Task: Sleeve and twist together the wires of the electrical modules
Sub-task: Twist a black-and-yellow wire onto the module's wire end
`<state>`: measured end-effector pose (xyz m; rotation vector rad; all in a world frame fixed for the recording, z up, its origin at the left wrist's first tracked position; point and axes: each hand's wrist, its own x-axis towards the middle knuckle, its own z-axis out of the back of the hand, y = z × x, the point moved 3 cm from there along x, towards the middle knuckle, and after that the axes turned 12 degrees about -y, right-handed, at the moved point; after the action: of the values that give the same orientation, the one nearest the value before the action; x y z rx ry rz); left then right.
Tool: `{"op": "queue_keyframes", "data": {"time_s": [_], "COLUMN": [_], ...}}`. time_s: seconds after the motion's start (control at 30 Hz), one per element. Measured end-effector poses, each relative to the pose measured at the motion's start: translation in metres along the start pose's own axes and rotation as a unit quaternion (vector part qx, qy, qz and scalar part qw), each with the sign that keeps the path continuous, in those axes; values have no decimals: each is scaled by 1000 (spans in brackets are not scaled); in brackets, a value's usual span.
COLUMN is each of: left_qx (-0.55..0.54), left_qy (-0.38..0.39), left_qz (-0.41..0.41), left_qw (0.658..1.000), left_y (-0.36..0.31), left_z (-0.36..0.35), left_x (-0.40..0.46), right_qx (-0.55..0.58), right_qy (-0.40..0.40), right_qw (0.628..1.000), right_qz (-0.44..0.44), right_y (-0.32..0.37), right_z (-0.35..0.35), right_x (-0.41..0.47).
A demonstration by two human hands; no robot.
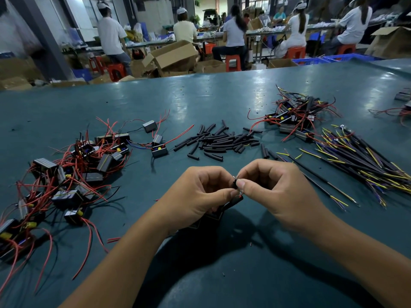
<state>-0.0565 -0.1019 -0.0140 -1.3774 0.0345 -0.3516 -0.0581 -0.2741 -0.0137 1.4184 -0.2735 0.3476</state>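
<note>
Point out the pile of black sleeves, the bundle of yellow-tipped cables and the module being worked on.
pile of black sleeves [222,140]: head view, middle of the heap.
bundle of yellow-tipped cables [364,165]: head view, mid-bundle.
module [231,203]: head view, black body below the fingers.

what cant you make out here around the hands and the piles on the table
1. Head view: the wire ends pinched between the left hand and right hand are too small, covered by fingertips.
2. The black module under the left hand is mostly hidden by that hand.
3. The left module pile is cut off by the left edge.
4. The far-right modules are cut off by the right edge.
</note>
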Motion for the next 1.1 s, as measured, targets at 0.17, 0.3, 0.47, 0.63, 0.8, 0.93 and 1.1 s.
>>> {"op": "queue_keyframes", "data": {"time_s": [0.17, 0.3, 0.47, 0.63, 0.8, 0.93, 1.1], "left_qx": [-15, -20, -24, -8, 2, 1, 9], "left_qy": [-15, -17, -21, -33, -53, -57, -67], "left_qz": [-6, -7, -9, 0, 7, 12, 12], "left_qw": [1000, 1000, 999, 999, 999, 998, 998], "left_y": [2, 4, 6, 7, 6, 5, 4], "left_z": [0, 0, -1, -2, -3, -4, -5], "left_x": [0, 0, 0, 1, 0, 0, -2], "right_qx": [31, 26, -2, -58, -74, -79, -79], "right_qy": [2, -3, -21, -36, -42, -27, -34], "right_qw": [999, 999, 1000, 998, 996, 996, 996], "right_qz": [-17, -24, -20, 15, 24, 30, 39], "right_y": [-1, -3, -1, 2, 0, -1, -1], "right_z": [1, -1, 0, 1, 0, -1, -2], "right_x": [-1, -1, -1, -3, -2, -2, -2]}}
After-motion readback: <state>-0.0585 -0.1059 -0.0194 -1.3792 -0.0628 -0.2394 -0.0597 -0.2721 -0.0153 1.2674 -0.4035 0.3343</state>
